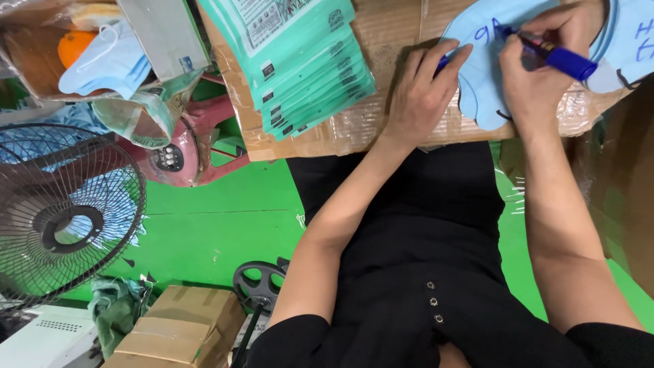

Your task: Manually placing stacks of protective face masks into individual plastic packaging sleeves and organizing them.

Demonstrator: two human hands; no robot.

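Head view. Nearest the wearer, a black-clothed lap above a green floor (225,232); a fan (65,211) and a cardboard box (180,327) stand to one side. Farther out, the left hand (422,92) lies flat, fingers spread, pinning a light-blue face mask (480,82) to a taped cardboard surface (395,41). The right hand (538,65) pinches a blue marker (555,56), tip on the mask. A stack of teal packets (300,61) lies beside

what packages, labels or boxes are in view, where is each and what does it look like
Stack of packets: top centre on the cardboard top, flat, teal with white labels.
Clear bag: top left, holding pale blue masks.
Cardboard box: bottom left on the floor, brown, taped.
Blue mask: top right under left hand; right hand holds a blue marker.
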